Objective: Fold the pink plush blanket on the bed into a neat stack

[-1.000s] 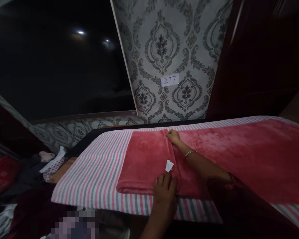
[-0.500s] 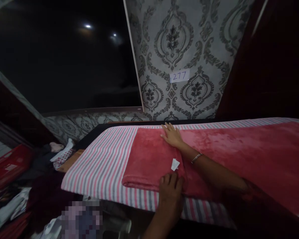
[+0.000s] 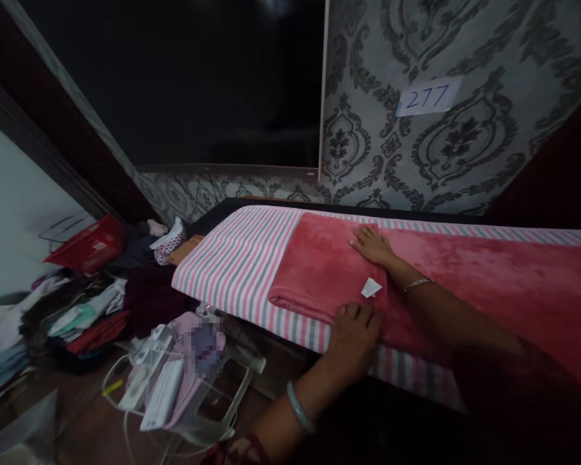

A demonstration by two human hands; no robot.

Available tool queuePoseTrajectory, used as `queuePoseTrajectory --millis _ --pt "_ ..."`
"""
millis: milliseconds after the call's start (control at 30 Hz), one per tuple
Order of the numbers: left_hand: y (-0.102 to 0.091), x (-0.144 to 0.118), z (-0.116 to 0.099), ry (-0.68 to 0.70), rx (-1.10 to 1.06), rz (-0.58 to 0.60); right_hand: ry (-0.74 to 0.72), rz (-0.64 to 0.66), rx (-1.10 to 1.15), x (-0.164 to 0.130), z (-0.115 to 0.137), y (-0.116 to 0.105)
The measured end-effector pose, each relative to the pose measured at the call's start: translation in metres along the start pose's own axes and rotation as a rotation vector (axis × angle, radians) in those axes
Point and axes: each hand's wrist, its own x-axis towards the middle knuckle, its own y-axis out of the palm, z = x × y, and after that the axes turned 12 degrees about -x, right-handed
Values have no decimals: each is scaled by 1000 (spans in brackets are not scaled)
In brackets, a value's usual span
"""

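Observation:
A red fleece blanket (image 3: 319, 271) lies on a table covered with a pink, grey and white striped cloth (image 3: 237, 258); its left end is folded over. My right hand (image 3: 374, 245) rests flat, palm down, on the far part of the fold, a thin bangle on its wrist. My left hand (image 3: 356, 332) presses on the blanket's near edge at the table's front, fingers spread. A small white tag (image 3: 370, 287) sticks up from the blanket between my two hands.
A grey damask wallpapered wall carries a paper label "277" (image 3: 428, 97). A dark panel (image 3: 198, 84) fills the upper left. On the floor to the left are a red basket (image 3: 90, 242), a heap of clothes (image 3: 72, 310) and a clear chair with white devices (image 3: 159, 381).
The view has swung left and down, bringing the floor clutter into sight. My right hand went from pinching the fold to lying flat on it. My left hand has stayed at the blanket's near edge.

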Motion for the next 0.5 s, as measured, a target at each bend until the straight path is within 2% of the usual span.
queuePoseTrajectory --millis 167,333,500 --pt "-3 -1 1 27 1 -93 141 -105 97 -21 -4 -9" --pt "-11 4 2 26 21 -68 321 -57 114 -36 -3 -22" --pt "0 7 3 29 13 -69 279 -131 133 -36 2 -27"
